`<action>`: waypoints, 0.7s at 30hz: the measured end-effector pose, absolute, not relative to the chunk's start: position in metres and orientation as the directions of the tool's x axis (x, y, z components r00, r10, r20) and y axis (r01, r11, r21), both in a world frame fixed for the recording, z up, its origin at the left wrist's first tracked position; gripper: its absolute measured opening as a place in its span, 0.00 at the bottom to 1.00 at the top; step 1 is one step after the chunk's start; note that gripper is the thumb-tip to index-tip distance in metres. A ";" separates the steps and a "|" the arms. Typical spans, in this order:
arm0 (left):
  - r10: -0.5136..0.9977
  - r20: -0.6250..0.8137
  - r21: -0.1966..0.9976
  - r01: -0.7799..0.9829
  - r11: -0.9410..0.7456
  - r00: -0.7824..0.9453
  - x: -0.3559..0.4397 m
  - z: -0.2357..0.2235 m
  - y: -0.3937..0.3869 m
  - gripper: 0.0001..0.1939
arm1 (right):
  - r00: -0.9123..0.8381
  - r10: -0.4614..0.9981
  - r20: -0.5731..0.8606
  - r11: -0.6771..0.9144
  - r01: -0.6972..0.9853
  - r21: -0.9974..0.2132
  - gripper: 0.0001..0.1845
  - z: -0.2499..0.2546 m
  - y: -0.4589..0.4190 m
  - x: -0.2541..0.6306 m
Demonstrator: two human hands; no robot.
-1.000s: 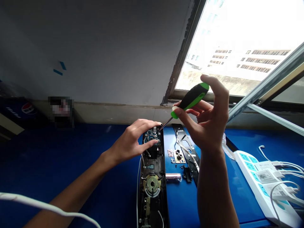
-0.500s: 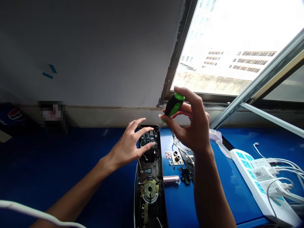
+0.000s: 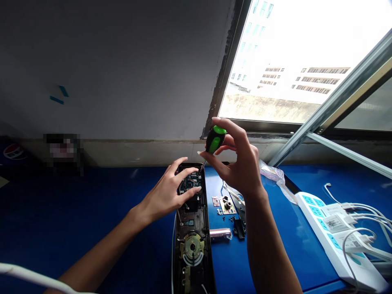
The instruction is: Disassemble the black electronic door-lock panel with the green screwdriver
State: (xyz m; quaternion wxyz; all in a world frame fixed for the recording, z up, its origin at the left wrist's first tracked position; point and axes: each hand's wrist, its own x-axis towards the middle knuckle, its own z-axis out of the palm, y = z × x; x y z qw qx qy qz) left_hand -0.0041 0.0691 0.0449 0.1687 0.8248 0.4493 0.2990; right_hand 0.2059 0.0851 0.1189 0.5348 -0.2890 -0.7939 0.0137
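Note:
My right hand (image 3: 237,159) grips a green-and-black screwdriver (image 3: 215,139), a fingertip resting on the end of its handle. The shaft slants down to the upper right corner of a circuit board (image 3: 190,181). That board sits at the far end of a long, narrow black housing (image 3: 200,228), which also holds a round brass-coloured part (image 3: 192,246) and thin wires. With thumb and fingers spread, my left hand (image 3: 171,190) lies over the board's left side; the thumb and index fingertips reach its right part. Whether they press on it I cannot tell.
Right of the housing lie a small square board (image 3: 227,205), a small red board (image 3: 216,201), loose screws, a black bracket (image 3: 239,228) and a pink cylinder (image 3: 221,234). A white power strip (image 3: 324,228) with plugged chargers stands farther right. A white cable (image 3: 33,277) crosses the lower left.
The screwdriver has swung from a strong slant to nearly upright as my right hand moved left. My left hand's fingers have spread wider. The whole view has shifted slightly right.

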 end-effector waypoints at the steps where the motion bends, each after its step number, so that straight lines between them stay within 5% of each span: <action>1: 0.837 0.351 0.545 0.635 -0.547 0.419 -0.004 0.045 0.069 0.26 | -0.261 0.466 0.846 0.831 0.457 -0.317 0.34 0.119 0.086 0.206; 4: 0.824 0.372 0.541 0.621 -0.567 0.428 -0.004 0.044 0.069 0.25 | -0.254 0.462 0.850 0.835 0.449 -0.320 0.33 0.119 0.086 0.206; 9: 0.815 0.385 0.532 0.617 -0.580 0.433 -0.005 0.041 0.071 0.25 | -0.233 0.546 0.805 0.832 0.266 -0.488 0.25 0.124 0.081 0.206; 16: 0.822 0.362 0.532 0.627 -0.569 0.439 -0.003 0.043 0.071 0.25 | -0.141 0.496 0.857 0.837 0.341 -0.428 0.19 0.127 0.078 0.206; 21: 0.818 0.370 0.528 0.624 -0.576 0.441 -0.003 0.046 0.069 0.24 | -0.152 0.502 0.851 0.859 0.203 -0.471 0.21 0.127 0.080 0.208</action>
